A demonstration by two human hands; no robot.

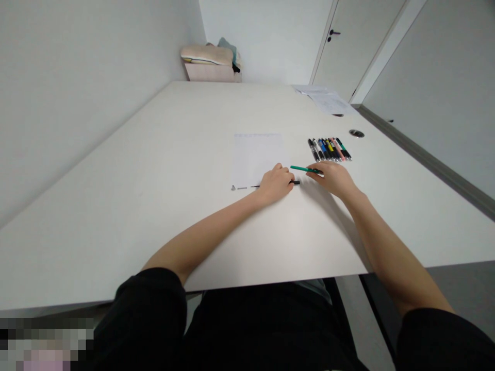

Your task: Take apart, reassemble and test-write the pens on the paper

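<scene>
My left hand (276, 183) rests low on the table with its fingers curled around a short black pen part (296, 182), whose end sticks out to the right. To the left of that hand lie a thin refill (255, 186), a small spring-like piece (242, 188) and a tiny pen tip (233, 188), roughly in a row. Between its fingertips my right hand (331, 176) pinches a green pen barrel (300, 168), which points left just above the table. The palm side of the left hand is hidden.
A white sheet of paper (257, 154) lies beyond the left hand. Several pens (328, 149) are lined up beyond the right hand. Farther off are more papers (327, 98), a round metal table fitting (356, 133) and a box with folded cloth (209, 64).
</scene>
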